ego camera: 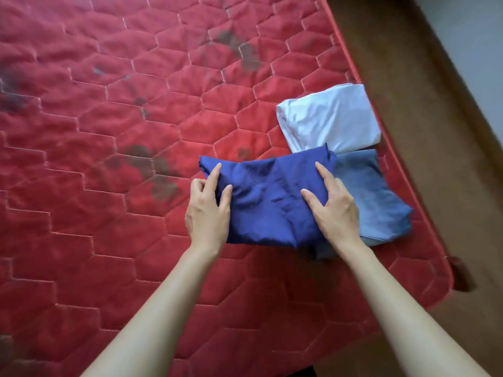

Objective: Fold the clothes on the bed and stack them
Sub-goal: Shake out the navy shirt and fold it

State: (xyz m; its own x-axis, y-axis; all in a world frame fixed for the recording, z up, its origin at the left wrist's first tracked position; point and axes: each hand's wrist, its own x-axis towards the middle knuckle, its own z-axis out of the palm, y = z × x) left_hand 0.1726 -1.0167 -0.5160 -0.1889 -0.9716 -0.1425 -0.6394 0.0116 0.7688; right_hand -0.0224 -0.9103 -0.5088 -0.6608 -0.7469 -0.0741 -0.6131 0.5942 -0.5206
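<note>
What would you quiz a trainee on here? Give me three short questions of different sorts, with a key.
1. True or false: the dark blue cloth lies wholly apart from the light blue cloth.
2. Multiple choice: the white cloth lies (A) under the left hand, (B) beyond the dark blue cloth, near the mattress edge, (C) on the floor.
3. Fill in: the right hand rests on the ____ cloth.

Key
1. False: it overlaps the light blue cloth's left part.
2. B
3. dark blue
</note>
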